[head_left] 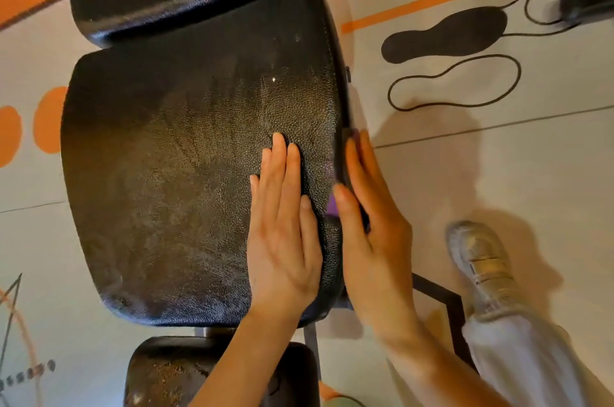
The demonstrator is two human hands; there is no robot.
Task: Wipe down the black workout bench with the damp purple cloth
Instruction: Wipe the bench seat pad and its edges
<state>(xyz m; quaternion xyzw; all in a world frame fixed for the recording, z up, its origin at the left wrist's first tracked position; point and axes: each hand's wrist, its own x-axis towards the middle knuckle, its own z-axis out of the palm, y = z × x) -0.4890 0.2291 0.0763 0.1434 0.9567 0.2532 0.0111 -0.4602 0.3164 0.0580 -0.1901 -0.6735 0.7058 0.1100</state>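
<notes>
On the black bench [186, 154] we see 2 hands and 1 purple cloth [332, 203]; most of the cloth is hidden, squeezed between the bench's right edge and our right hand [372, 233], whose straight fingers press it flat; our left hand [282, 230] lies flat on top, holding nothing.

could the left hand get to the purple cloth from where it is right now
Probably yes. The left hand lies flat on the bench seat, right beside the purple cloth, though the right hand covers most of it.
</notes>
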